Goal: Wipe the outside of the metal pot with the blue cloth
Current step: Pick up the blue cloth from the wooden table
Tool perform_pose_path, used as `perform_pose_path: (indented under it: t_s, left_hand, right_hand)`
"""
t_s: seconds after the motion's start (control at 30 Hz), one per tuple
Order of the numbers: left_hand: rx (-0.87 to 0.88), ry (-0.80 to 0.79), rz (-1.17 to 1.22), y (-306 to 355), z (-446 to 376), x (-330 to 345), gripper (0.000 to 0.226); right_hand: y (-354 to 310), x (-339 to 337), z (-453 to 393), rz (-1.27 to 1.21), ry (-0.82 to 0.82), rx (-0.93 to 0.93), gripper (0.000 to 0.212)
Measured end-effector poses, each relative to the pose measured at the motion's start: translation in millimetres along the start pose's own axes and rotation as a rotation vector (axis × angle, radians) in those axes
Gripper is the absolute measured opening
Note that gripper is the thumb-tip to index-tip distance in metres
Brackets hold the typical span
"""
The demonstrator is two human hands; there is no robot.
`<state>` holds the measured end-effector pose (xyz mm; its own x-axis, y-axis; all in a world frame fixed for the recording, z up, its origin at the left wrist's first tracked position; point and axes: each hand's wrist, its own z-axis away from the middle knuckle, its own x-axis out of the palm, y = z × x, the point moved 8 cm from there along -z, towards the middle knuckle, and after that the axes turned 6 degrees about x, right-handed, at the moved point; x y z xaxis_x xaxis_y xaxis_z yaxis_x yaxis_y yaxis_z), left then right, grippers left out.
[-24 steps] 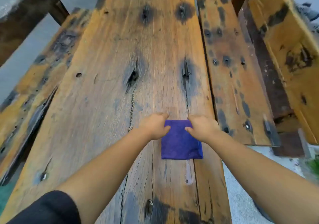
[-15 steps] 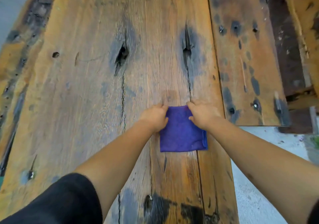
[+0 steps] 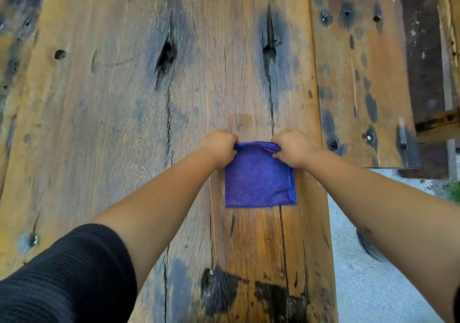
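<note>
A folded blue cloth (image 3: 258, 181) lies as a small square on the wide wooden plank (image 3: 124, 123), near the plank's right edge. My left hand (image 3: 219, 147) pinches the cloth's far left corner. My right hand (image 3: 293, 148) pinches the far right corner, where the folded layers lift a little off the wood. The near edge of the cloth rests flat. No metal pot is in view.
A second plank (image 3: 358, 74) with dark stains and nail heads lies to the right, beyond a narrow gap. Grey concrete ground (image 3: 373, 285) shows at the lower right past the plank's edge. Cracks and knot holes mark the wood.
The camera has tilted down and closer. Both hands have closed tighter on the cloth's far corners, and that far edge is now slightly raised.
</note>
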<state>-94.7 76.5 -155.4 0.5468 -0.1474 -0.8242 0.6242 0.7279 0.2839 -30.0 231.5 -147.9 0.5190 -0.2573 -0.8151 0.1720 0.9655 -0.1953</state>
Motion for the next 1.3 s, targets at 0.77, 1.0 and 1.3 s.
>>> perform_pose_path:
  t_s: [0.77, 1.0, 1.3]
  left_hand:
    - [0.147, 0.118, 0.102, 36.7, 130.6, 68.2, 0.033]
    - [-0.106, 0.211, 0.274, 26.4, 100.6, 54.6, 0.047]
    - [0.016, 0.146, 0.444, 30.7, 96.0, 52.7, 0.015]
  right_hand:
    - [-13.8, 55.6, 109.9, 0.056, 0.000, -0.087, 0.045]
    - [-30.3, 39.7, 83.9, 0.065, 0.121, -0.009, 0.041]
    - [-53.8, 57.0, 71.9, 0.072, -0.067, -0.057, 0.021]
